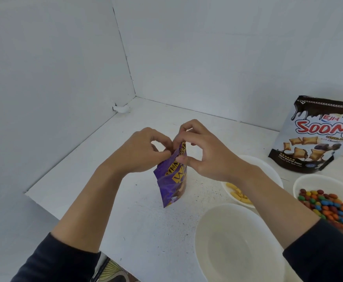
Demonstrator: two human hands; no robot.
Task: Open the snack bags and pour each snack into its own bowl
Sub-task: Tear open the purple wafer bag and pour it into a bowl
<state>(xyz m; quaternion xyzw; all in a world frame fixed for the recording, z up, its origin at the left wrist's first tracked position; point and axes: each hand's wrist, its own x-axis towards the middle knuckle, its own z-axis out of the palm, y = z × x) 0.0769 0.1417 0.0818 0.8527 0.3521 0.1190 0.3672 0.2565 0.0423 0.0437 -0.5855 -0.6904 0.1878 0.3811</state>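
Observation:
A purple snack bag (171, 180) with yellow lettering stands upright on the white table (142, 218), at its middle. My left hand (140, 151) pinches the bag's top edge from the left. My right hand (201, 149) pinches the same top edge from the right. An empty white bowl (235, 243) sits at the near right. Behind it, a white bowl (268, 169) holds yellow puffed pieces, partly hidden by my right forearm. A third white bowl (327, 184) at the right edge holds colourful coated candies.
A black-and-white Soomi bag (317, 135) stands upright at the back right against the wall. White walls close the table at the back and left, meeting in a corner. The table's left edge runs diagonally toward me.

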